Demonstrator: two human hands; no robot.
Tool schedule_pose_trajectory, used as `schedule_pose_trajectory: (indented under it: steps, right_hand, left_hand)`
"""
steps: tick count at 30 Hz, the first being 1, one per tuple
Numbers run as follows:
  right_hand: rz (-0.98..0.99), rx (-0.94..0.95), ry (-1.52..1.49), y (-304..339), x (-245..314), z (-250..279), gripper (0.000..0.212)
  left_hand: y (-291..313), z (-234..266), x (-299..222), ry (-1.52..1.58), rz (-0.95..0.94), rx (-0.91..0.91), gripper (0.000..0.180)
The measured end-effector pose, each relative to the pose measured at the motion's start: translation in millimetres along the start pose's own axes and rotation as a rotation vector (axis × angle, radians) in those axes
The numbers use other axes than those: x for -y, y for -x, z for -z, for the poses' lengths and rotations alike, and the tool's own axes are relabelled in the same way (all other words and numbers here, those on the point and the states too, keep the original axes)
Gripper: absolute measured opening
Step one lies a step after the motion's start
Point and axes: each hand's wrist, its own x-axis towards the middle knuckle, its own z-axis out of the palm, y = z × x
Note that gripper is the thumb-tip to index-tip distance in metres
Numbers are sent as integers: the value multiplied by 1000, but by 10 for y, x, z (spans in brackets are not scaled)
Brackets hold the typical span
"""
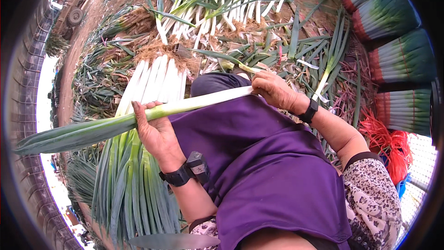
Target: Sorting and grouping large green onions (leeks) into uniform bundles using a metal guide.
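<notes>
A long leek point(203, 102) lies slantwise across my lap, its green leaves out to the left and its white end to the right. Around the stem where white turns green, my left hand point(156, 134) is closed, palm up. My right hand point(274, 90) grips the white end, and its fingers hide the tip. A narrow green leaf point(226, 58) runs up to the right fingers; whether they hold it too, I cannot tell. Just beyond my left hand lies a pile of leeks point(152, 81) with clean white stems.
Rooted leeks point(240, 7) lie heaped at the far side, amid leaf scraps point(104, 71). Single leeks point(330, 58) rest to the right. Tied leek bundles point(402, 58) line the far right, above red plastic strips point(388, 146). A purple apron point(273, 157) covers my lap.
</notes>
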Motion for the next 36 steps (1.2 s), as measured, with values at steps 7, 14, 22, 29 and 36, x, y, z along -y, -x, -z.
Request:
schedule_pose_trajectory:
  steps: [7, 14, 22, 29, 36]
  right_hand:
    - [-772, -511, -397, 557, -469, 36, 9]
    - [-984, -456, 218, 1556, -1508, 124, 19]
    - [-783, -451, -370, 918, -681, -229, 22]
    - [-951, -129, 333, 1298, -1266, -160, 38]
    - [-411, 3, -48, 796, -307, 318, 61]
  left_hand:
    - [-4, 174, -189, 67, -23, 27, 23]
    - [8, 173, -222, 34, -26, 9, 22]
    - [-33, 223, -130, 20, -63, 45, 14]
    - [112, 247, -120, 48, -72, 69, 13]
    - [147, 508, -242, -8, 37, 116, 62]
